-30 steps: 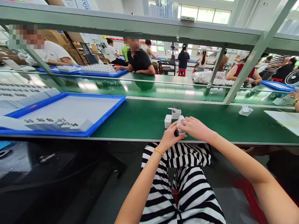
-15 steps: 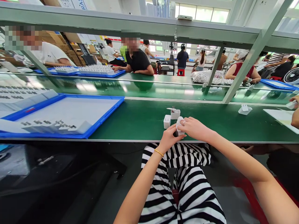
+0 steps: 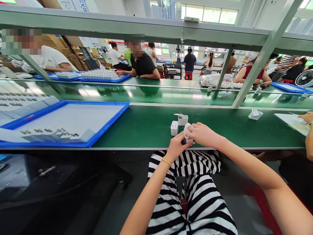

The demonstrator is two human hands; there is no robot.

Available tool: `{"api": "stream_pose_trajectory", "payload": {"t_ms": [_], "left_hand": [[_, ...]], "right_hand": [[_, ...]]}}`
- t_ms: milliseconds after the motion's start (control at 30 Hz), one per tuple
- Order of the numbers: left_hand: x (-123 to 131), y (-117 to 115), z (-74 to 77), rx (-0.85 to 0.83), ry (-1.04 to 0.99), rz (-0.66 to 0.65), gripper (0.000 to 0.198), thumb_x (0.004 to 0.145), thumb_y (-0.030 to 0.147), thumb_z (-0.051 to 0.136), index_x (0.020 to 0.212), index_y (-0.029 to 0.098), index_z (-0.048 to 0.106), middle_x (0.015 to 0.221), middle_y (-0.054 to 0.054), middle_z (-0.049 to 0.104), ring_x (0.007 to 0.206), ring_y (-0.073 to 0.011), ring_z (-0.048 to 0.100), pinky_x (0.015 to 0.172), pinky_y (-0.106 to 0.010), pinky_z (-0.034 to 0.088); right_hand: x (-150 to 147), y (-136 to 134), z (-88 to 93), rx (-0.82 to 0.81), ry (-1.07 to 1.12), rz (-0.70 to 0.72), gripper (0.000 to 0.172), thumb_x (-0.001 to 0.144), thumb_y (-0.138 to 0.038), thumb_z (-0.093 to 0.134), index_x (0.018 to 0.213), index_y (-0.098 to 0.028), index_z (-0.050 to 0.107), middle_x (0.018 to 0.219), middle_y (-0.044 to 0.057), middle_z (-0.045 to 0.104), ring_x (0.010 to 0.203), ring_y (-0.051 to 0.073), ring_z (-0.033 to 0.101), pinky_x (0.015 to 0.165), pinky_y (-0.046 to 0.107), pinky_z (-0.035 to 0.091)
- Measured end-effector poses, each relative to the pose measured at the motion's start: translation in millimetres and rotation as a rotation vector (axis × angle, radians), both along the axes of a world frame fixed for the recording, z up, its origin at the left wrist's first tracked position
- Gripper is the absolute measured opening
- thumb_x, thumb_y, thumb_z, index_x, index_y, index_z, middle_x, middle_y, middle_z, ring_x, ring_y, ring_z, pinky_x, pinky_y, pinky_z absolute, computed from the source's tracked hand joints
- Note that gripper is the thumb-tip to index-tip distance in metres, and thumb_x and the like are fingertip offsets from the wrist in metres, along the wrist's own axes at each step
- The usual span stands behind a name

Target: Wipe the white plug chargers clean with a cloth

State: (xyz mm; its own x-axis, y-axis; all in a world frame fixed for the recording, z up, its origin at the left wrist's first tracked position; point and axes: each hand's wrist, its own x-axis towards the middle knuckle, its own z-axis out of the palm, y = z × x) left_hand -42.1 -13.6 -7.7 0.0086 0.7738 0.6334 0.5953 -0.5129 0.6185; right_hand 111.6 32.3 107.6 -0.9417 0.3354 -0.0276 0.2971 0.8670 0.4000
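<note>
Both my hands meet at the front edge of the green workbench (image 3: 137,130). My left hand (image 3: 174,147) and my right hand (image 3: 204,135) together grip a white plug adapter (image 3: 187,131), and my fingers hide much of it. Just left of them stands a second white adapter (image 3: 174,128), not touching my hands. Behind it is a small white holder (image 3: 183,120) with small metal parts sticking out of its top.
A blue tray (image 3: 110,124) holding rows of small dark parts lies at left. Farther right are a white adapter on a stand (image 3: 255,114) and a white sheet (image 3: 290,122), with a co-worker's hand (image 3: 307,117) over it. A shelf frame and another bench stand ahead.
My hands and the adapter stay almost still. The whole scene shifts slightly in view, and the co-worker's hand at right has moved onto the white sheet.
</note>
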Motion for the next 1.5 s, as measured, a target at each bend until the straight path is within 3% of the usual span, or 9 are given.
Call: {"api": "stream_pose_trajectory", "payload": {"t_ms": [200,300,400,533,733,833,967,1267,1500], "left_hand": [[2,5,-8.8,0.171,0.066,0.318,0.053,0.078,0.043,0.075,0.124,0.022,0.061,0.120,-0.012,0.066,0.121,-0.0298,0.055,0.107,-0.048,0.042],[4,5,-6.2,0.115,0.048,0.462,0.076,0.071,0.048,0.079,0.137,0.025,0.050,0.143,-0.017,0.046,0.136,-0.0360,0.039,0.111,-0.055,0.034],[1,8,-2.1,0.001,0.017,0.435,0.099,0.067,0.048,0.081,0.149,0.027,0.029,0.156,-0.019,0.023,0.143,-0.0386,0.028,0.111,-0.058,0.031],[-14,12,2.4,-0.090,-0.033,0.394,0.095,0.074,0.031,0.074,0.152,0.029,0.020,0.155,-0.019,0.022,0.136,-0.0341,0.041,0.107,-0.053,0.039],[-39,15,11.4,-0.121,0.023,0.393,0.093,0.075,0.021,0.067,0.154,0.028,0.017,0.124,-0.010,0.057,0.113,-0.0271,0.058,0.100,-0.046,0.045],[-41,15,14.5,-0.123,0.075,0.555,0.087,0.077,0.023,0.065,0.153,0.024,0.023,0.127,-0.014,0.056,0.119,-0.0307,0.055,0.104,-0.051,0.041],[-36,11,13.3,-0.069,0.134,0.728,0.076,0.082,0.030,0.064,0.150,0.022,0.032,0.147,-0.019,0.038,0.142,-0.0399,0.028,0.112,-0.062,0.025],[-36,8,0.9,0.234,0.196,0.620,0.039,0.093,0.028,0.051,0.129,0.019,0.060,0.102,-0.013,0.061,0.094,-0.0239,0.059,0.092,-0.041,0.048],[-12,4,-0.4,0.099,0.236,0.318,0.034,0.095,0.021,0.045,0.125,0.022,0.060,0.104,-0.009,0.065,0.097,-0.0193,0.064,0.086,-0.031,0.053]], "right_hand": [[-10,-1,-3.3,-0.037,0.067,-0.194,0.024,0.094,-0.015,0.050,0.117,-0.015,0.057,0.110,0.015,0.065,0.100,0.025,0.061,0.075,0.032,0.038],[-19,6,-3.8,-0.156,0.126,-0.240,0.024,0.099,-0.022,0.041,0.117,-0.015,0.056,0.108,0.014,0.065,0.093,0.023,0.063,0.067,0.029,0.037],[-28,15,-6.1,-0.369,0.224,-0.279,0.024,0.102,-0.033,0.038,0.104,-0.018,0.057,0.102,0.009,0.065,0.083,0.019,0.062,0.059,0.026,0.032],[-38,28,-13.5,-0.562,0.428,-0.216,0.026,0.102,-0.033,0.038,0.087,-0.019,0.054,0.087,0.003,0.064,0.077,0.014,0.057,0.063,0.023,0.034],[-50,60,-13.3,-0.415,0.830,-0.254,0.033,0.104,-0.033,0.026,0.095,-0.018,0.055,0.087,0.006,0.063,0.081,0.018,0.057,0.069,0.026,0.037],[-55,83,-9.9,-0.313,0.824,-0.268,0.033,0.104,-0.034,0.025,0.107,-0.017,0.054,0.094,0.009,0.063,0.087,0.021,0.057,0.072,0.028,0.038],[-60,104,-12.9,-0.240,0.586,-0.227,0.030,0.103,-0.025,0.029,0.113,-0.012,0.055,0.102,0.014,0.064,0.091,0.022,0.055,0.076,0.030,0.037],[-57,115,-25.5,-0.037,0.317,-0.140,0.034,0.104,-0.025,0.030,0.117,-0.012,0.058,0.114,0.016,0.063,0.098,0.023,0.055,0.081,0.031,0.034],[-61,113,-34.9,0.078,0.322,-0.157,0.040,0.104,-0.028,0.025,0.119,-0.008,0.056,0.116,0.020,0.062,0.102,0.027,0.054,0.081,0.034,0.035]]}}
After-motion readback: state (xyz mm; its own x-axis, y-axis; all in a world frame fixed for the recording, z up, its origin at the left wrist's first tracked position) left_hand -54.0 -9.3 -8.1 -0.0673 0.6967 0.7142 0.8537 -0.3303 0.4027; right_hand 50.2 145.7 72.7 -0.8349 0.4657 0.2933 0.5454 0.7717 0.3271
